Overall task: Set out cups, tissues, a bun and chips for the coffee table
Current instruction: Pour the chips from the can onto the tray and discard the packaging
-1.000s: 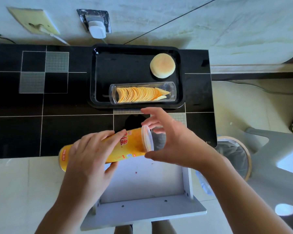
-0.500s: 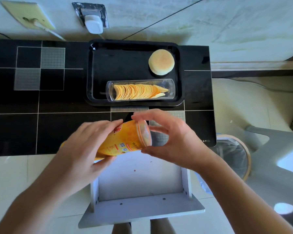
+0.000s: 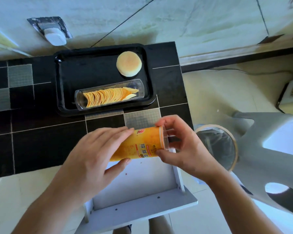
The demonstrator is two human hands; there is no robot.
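Head view: chip can [image 3: 139, 144] is held over the table's [image 3: 41, 146] near edge, by its right corner.
Change: clear lid [image 3: 166, 139], apart from the rim a second ago, is now pressed onto it; the chip step is judged nearly closed.
Hands: left hand [image 3: 95, 154] is wrapped round the body; right hand [image 3: 181, 146] is pinched on the lid.
Axis: long axis runs left-right, mouth pointing right, slightly raised.
Tray [image 3: 63, 81]: chips [image 3: 107, 97] and bun [image 3: 128, 63] are already set at the far edge.

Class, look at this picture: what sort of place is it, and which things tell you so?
Probably a room in a home: a tiled floor, a black coffee table against the wall, and a lined waste bin beside it.
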